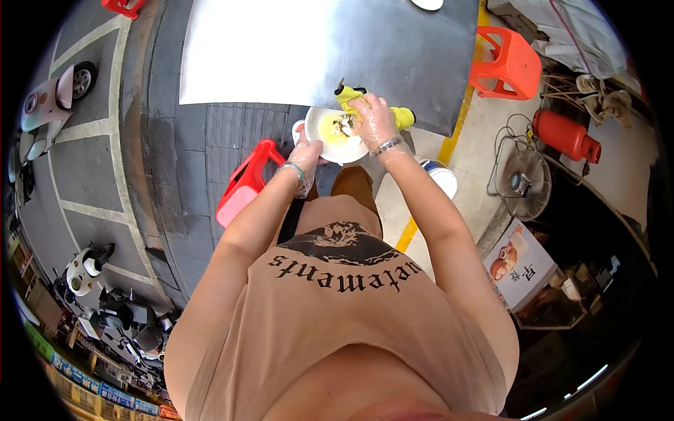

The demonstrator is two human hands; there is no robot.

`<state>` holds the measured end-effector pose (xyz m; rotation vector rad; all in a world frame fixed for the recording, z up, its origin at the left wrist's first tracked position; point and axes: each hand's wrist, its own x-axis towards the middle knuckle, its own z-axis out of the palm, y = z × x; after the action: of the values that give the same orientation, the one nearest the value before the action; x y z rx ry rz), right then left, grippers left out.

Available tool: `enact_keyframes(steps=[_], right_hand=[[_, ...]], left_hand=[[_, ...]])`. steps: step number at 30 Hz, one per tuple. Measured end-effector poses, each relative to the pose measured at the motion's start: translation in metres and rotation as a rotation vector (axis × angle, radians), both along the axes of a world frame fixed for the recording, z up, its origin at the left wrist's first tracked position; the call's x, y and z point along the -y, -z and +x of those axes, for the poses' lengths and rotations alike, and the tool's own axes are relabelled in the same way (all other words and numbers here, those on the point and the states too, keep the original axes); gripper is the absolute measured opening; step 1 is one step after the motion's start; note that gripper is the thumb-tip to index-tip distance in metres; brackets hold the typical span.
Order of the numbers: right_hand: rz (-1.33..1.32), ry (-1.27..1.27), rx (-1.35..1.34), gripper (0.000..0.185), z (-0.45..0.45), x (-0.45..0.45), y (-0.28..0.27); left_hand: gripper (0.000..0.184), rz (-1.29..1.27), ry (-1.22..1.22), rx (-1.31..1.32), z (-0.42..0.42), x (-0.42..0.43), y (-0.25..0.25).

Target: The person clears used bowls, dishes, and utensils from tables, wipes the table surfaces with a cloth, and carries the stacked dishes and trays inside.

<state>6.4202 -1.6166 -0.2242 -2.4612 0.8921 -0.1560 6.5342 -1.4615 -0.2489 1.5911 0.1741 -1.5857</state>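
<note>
A white plate with yellow liquid and food scraps [330, 135] is tilted at the near edge of the metal table [309, 52]. My left hand [305, 158], in a clear plastic glove, grips the plate's left rim. My right hand [375, 123], also gloved, is closed on a yellow-green cloth [401, 116] at the plate's right side. The cloth lies partly on the table edge, with dark trim at its ends. A small white dish shows in part behind my left hand.
Red plastic stools stand left [242, 200] and right [507, 63] of me. A white bucket [442, 182] is by my right forearm. Farther right are a red gas cylinder [562, 135], a fan [521, 184] and a sign board [518, 265]. Parked scooters line the left.
</note>
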Motion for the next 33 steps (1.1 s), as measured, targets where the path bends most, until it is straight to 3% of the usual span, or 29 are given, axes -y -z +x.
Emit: enact_keyframes(steps=[4,7,10,15,16,20,23,25,28,30,33], right_hand=[[-0.025,0.072,0.129,0.031,0.011,0.023,-0.018],[-0.090,0.188,0.167,0.034,0.036,0.064,-0.007],[-0.108,0.245,-0.027,0.035,0.044,0.059,0.010],[0.149,-0.246,-0.212,0.034,0.007,-0.016,-0.002],[0.148,-0.231,-0.211,0.034,0.000,-0.016,-0.002],[-0.012,0.195,0.167,0.030,-0.018,0.036,-0.025],[0.013,0.307,0.192,0.034,-0.025,0.083,-0.043],[-0.369,0.373,0.149,0.043,-0.033,0.086,-0.048],[-0.373,0.555,0.183,0.058,-0.087,0.034,-0.065],[0.212,0.821,0.236,0.063,-0.135,-0.017,-0.059],[1.226,0.977,0.639,0.049,-0.206,-0.080,-0.071]], left_hand=[[0.056,-0.029,-0.059,-0.002,0.002,-0.009,0.007],[0.064,-0.056,0.048,0.010,0.007,-0.017,0.019],[0.059,-0.081,-0.003,0.015,0.007,-0.019,0.024],[0.058,-0.086,0.032,-0.018,0.011,-0.014,0.005],[0.057,-0.051,0.080,0.001,0.012,-0.015,0.000],[0.054,-0.024,0.198,0.029,0.010,-0.038,0.010],[0.053,-0.036,0.257,0.015,0.002,-0.045,-0.006],[0.053,-0.056,0.364,0.057,-0.002,-0.045,-0.020],[0.054,-0.119,0.498,0.074,-0.010,-0.034,-0.048],[0.058,-0.206,0.529,0.051,-0.015,-0.026,-0.050],[0.061,-0.256,0.558,-0.029,-0.054,0.004,-0.082]])
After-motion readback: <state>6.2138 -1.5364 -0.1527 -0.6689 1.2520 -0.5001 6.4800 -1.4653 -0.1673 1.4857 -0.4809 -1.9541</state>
